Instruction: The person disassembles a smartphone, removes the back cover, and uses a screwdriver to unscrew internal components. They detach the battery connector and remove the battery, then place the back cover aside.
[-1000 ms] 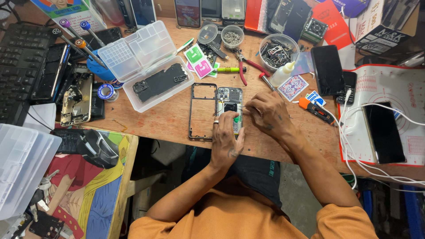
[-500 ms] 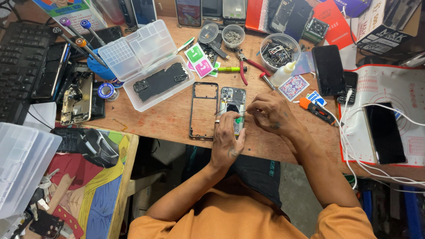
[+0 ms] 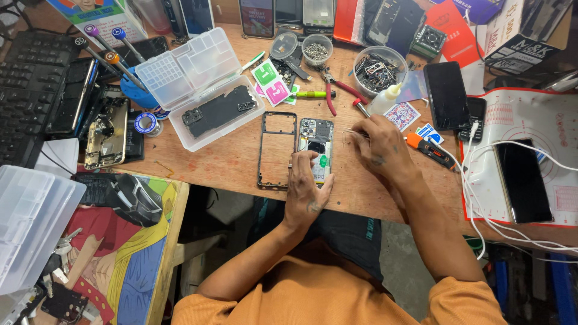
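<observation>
At the middle of the wooden bench [image 3: 229, 162] lies an opened phone [image 3: 316, 144], its insides showing. The left hand [image 3: 306, 189] rests flat on its lower end, fingers spread. The right hand [image 3: 379, 144], just beside it, pinches thin tweezers [image 3: 354, 133] in its grip. A bare phone frame [image 3: 277, 150] lies just left; an orange-handled tool [image 3: 428, 149] lies right.

Wooden workbench [image 3: 229, 159] bears opened phone [image 3: 316, 144], frame [image 3: 277, 150], pliers [image 3: 335, 93].
</observation>
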